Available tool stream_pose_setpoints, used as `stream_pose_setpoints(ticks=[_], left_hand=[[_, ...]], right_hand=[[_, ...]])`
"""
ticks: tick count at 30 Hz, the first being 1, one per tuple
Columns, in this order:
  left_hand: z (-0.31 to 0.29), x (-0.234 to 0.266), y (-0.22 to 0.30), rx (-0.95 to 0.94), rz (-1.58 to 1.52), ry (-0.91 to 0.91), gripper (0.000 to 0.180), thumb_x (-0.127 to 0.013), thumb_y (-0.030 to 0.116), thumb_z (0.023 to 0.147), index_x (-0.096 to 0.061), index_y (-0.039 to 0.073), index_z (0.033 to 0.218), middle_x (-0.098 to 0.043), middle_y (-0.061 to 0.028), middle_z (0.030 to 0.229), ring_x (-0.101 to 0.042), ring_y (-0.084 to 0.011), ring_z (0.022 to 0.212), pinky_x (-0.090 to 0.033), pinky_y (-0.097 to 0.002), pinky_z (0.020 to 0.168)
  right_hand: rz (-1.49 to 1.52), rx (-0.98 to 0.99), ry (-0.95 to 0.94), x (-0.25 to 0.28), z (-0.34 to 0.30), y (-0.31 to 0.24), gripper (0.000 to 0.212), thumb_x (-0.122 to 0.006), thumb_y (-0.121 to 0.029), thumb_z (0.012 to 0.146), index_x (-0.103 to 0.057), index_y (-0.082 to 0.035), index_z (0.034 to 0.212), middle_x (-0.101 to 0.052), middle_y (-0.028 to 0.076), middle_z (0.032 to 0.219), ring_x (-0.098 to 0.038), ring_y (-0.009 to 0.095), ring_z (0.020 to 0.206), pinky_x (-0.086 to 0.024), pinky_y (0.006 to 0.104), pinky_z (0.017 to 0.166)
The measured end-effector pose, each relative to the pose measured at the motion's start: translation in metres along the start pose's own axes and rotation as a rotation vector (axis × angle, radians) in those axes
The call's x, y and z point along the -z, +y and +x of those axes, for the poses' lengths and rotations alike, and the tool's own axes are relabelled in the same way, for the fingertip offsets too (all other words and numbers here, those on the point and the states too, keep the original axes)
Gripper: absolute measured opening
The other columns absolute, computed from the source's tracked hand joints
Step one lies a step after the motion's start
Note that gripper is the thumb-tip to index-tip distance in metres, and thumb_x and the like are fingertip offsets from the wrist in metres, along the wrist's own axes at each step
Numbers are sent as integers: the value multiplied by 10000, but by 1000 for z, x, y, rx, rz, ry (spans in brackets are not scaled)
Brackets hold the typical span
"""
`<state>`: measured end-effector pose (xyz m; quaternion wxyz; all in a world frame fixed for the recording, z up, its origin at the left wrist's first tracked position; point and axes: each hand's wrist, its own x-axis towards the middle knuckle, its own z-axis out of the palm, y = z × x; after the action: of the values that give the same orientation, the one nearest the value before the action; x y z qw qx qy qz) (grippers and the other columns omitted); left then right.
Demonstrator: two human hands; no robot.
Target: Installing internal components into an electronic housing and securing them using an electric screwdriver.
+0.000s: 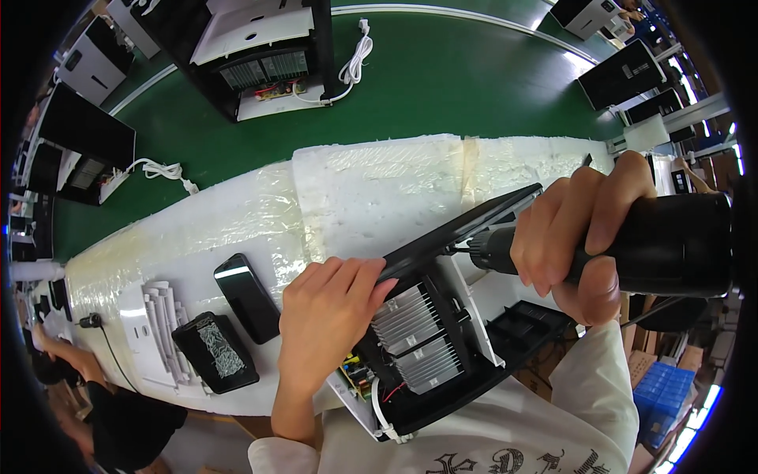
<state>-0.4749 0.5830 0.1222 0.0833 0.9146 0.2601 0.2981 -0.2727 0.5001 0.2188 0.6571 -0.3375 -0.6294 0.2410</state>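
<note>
My right hand [580,229] is wrapped round a black power screwdriver [679,245]. Its chuck and bit point left, at the inside edge of a tilted appliance housing [454,229] with black and white panels. Against that housing's black upper edge, my left hand [328,316] is closed, fingers over the rim and thumb below. Inside the open housing show a finned metal heat sink [414,340], a small circuit board [357,371] and a white cable [380,407]. Whether the bit sits on a screw cannot be made out.
Padded white foam [379,189] covers the bench edge. On it lie a black tray of screws [217,354], a phone [246,296] and stacked white plastic parts [158,332]. More housings [268,63] stand on the green table [466,79]. Another person's arm [71,355] is at the left.
</note>
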Motion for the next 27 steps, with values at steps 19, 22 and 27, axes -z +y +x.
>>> stream_pose_setpoints(ticks=[19, 22, 27], left_hand=[[-173, 17, 49, 719, -803, 350, 573, -473, 173, 944, -302, -59, 1440, -411, -245, 1404, -508, -286, 1210, -472, -394, 942], [-174, 26, 63, 668, -756, 138, 699, -542, 110, 881, -219, -54, 1480, -447, -232, 1373, -530, -276, 1213, -505, -364, 889], [-140, 68, 66, 577, -684, 90, 658, -496, -37, 873, -246, -37, 1482, -625, -180, 1165, -685, -221, 904, -552, -305, 753]], right_hand=[[187, 78, -129, -20, 16, 3, 350, -697, -240, 869, -385, -83, 877, -472, 8, 529, -440, 97, 395, -426, 234, 381], [203, 71, -134, -19, 13, -2, 351, -692, -253, 874, -392, -71, 888, -463, 21, 545, -438, 100, 409, -423, 225, 384], [113, 91, -228, -7, 29, -44, 320, -676, -206, 879, -389, -65, 884, -487, 63, 590, -454, 121, 395, -419, 237, 374]])
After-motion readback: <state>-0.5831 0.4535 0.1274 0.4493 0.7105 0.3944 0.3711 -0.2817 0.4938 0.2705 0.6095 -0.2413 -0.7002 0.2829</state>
